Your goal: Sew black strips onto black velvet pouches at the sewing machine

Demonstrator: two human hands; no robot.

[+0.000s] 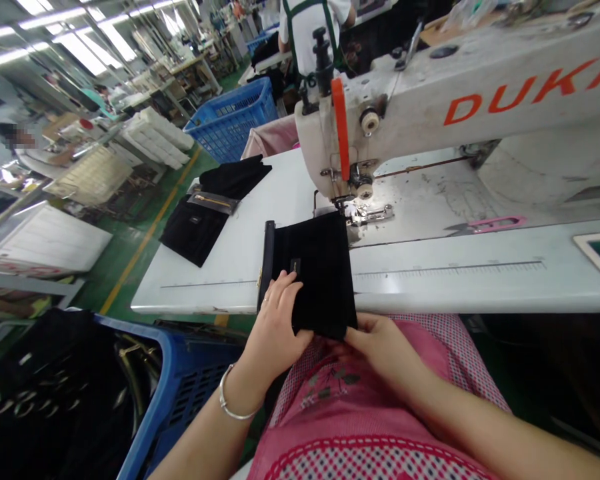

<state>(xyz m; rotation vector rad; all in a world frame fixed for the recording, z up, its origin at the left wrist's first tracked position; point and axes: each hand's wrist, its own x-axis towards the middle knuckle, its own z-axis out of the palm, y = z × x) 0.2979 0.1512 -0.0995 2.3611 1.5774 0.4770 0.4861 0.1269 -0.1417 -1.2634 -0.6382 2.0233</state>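
A black fabric piece (325,273) with a small dark label lies on the sewing table's front edge, its far right corner by the needle area of the sewing machine (340,167). A dark strip with a bit of gold metal runs along its left side. On its left part rests my left hand (280,313), fingers over the top and thumb at the near edge, holding it. My right hand (375,337) pinches the near right corner, which hangs past the table edge; some of its fingers are hidden underneath.
Black fabric pieces (195,223) with a zipper strip (213,200) lie on the left of the table. Pink-handled snips (497,225) lie right of the needle. A blue crate (165,373) of black items stands lower left, another blue basket (235,117) behind. A co-worker (310,33) stands beyond.
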